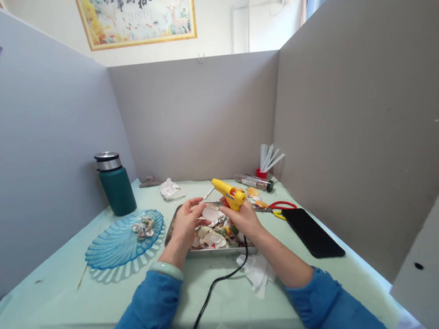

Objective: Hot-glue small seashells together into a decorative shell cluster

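My right hand (245,219) grips a yellow glue gun (229,193) over a metal tray (212,251) filled with several seashells. The gun's body rises above my fist, with a white glue stick poking out at its upper left. Its black cord (211,295) trails toward me across the table. My left hand (187,221) is closed on a pale shell (211,214), held just left of the glue gun above the tray. Both forearms are in blue sleeves.
A blue shell-shaped glass dish (121,243) with a few shells lies left of the tray, and a green flask (115,183) stands behind it. Scissors (279,208), a black phone (311,232), glue sticks (269,157) and crumpled tissue (258,273) lie to the right. Grey partitions enclose the table.
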A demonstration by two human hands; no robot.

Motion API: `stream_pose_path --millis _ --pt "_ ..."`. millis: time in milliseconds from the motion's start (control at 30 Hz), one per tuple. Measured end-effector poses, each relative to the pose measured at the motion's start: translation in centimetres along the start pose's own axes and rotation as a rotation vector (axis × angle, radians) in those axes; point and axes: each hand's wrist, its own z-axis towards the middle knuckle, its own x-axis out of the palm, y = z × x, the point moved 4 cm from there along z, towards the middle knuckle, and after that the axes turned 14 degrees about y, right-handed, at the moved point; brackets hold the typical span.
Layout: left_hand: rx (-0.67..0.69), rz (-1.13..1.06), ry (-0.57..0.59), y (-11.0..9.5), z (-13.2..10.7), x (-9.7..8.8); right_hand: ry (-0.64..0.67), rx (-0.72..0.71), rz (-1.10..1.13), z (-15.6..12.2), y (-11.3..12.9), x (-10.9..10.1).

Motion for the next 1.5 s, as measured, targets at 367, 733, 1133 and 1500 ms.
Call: stream_pose_path --millis 367,733,1133,1500 --pt "-0.011 -0.029 0.019 0.14 0.12 -0.05 0.032 0.036 0.059 -0.14 0.04 0.03" --pt "-0.035 -0.132 0.044 0.44 0.18 0.11 -0.004 0.075 0.067 -0.14 -0.57 -0.11" --pt "-0.03 -0.092 0.037 0.29 0.04 0.25 0.007 0.053 0.064 -0.28 -0.17 0.07" --pt "-0.06 -0.057 0.009 0.46 0.12 0.04 0.042 0.047 0.078 -0.14 -0.02 0.23"
